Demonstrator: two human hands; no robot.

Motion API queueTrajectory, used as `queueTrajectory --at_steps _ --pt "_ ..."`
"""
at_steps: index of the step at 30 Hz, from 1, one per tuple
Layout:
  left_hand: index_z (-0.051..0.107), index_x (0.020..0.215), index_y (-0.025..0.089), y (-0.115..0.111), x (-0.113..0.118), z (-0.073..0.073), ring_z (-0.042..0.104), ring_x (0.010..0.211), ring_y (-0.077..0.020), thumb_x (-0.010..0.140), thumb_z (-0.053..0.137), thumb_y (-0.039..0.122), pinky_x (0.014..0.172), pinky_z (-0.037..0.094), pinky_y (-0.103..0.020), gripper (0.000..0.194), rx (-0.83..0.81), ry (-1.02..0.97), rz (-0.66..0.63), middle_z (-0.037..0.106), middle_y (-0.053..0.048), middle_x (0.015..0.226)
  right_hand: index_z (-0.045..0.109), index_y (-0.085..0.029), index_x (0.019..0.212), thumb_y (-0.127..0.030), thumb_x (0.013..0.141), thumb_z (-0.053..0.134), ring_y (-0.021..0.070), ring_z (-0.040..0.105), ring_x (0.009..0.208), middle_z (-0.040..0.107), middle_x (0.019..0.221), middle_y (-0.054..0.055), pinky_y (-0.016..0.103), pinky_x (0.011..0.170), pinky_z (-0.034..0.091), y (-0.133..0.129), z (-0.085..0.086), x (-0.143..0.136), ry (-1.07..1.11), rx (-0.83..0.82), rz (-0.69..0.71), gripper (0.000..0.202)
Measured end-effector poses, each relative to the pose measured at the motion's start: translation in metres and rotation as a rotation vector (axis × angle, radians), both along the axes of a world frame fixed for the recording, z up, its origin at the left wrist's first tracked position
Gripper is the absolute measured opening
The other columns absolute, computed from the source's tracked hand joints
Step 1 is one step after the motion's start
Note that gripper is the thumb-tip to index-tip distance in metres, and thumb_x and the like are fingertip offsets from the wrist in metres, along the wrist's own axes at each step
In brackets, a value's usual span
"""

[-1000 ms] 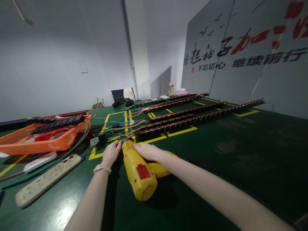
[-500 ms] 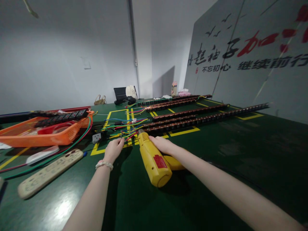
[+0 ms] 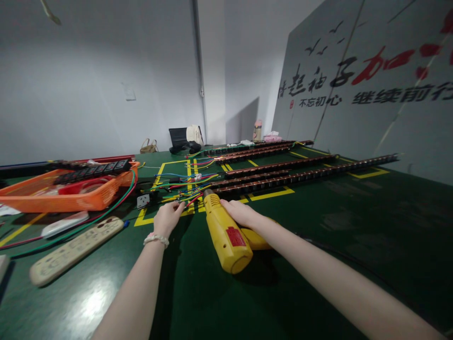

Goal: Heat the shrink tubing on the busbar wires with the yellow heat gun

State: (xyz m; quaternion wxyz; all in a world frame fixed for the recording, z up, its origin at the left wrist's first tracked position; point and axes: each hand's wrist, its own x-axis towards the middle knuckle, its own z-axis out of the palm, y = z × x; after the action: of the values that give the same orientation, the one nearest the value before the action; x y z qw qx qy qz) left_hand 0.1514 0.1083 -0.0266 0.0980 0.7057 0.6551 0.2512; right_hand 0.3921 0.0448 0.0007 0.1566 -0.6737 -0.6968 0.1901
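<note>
My left hand (image 3: 169, 217), with a pale bracelet at its wrist, is closed in a pinch around the end of a red wire (image 3: 193, 200). A bundle of coloured wires (image 3: 198, 190) runs beyond it toward the long strips. A yellow heat gun (image 3: 226, 236) lies on the table between my arms, nozzle pointing away. Just past its barrel, on the right, is my right hand (image 3: 239, 211); its fingertips are hidden behind the gun. My right forearm crosses above the gun's handle (image 3: 260, 240).
Long copper-and-black strips (image 3: 304, 175) extend to the right across the green table (image 3: 336, 264). At left stand an orange basket (image 3: 71, 202) holding black socket parts, a beige power strip (image 3: 79, 250) and a white plug socket (image 3: 143, 201). A black cable (image 3: 339, 252) trails at right.
The left hand has shifted very slightly, its fingers a little altered around the wire. The view has tilted slightly. The right hand and heat gun stay in place.
</note>
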Motion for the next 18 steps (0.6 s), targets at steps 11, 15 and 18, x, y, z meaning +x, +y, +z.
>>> queueTrajectory --at_steps 11,15,18 --pt "0.068 0.085 0.020 0.004 0.002 -0.008 0.063 0.087 -0.0292 0.071 0.051 0.058 0.059 0.040 -0.030 0.044 0.023 -0.112 0.107 0.071 -0.010 0.091 0.060 -0.017 0.115 -0.049 0.095 0.012 0.0295 0.058 0.099 0.063 0.112 0.015 0.035 0.079 0.041 -0.008 0.012 -0.006 -0.064 0.024 0.038 0.062" --pt "0.065 0.090 0.019 0.012 -0.006 -0.015 0.064 0.084 -0.0238 0.071 0.054 0.055 0.062 0.044 -0.028 0.042 0.022 -0.228 0.003 0.071 -0.007 0.089 0.054 -0.020 0.122 -0.044 0.096 0.016 0.0292 0.056 0.102 0.062 0.113 0.013 0.035 0.081 0.040 -0.005 0.012 -0.009 -0.094 0.040 0.074 0.052" --pt "0.065 0.088 0.019 0.018 -0.010 -0.021 0.064 0.080 -0.0219 0.071 0.055 0.055 0.061 0.044 -0.026 0.041 0.016 -0.240 -0.051 0.071 -0.007 0.087 0.057 -0.019 0.119 -0.047 0.096 0.012 0.0280 0.058 0.100 0.063 0.112 0.013 0.034 0.079 0.041 -0.003 0.011 -0.015 -0.087 0.036 0.076 0.058"
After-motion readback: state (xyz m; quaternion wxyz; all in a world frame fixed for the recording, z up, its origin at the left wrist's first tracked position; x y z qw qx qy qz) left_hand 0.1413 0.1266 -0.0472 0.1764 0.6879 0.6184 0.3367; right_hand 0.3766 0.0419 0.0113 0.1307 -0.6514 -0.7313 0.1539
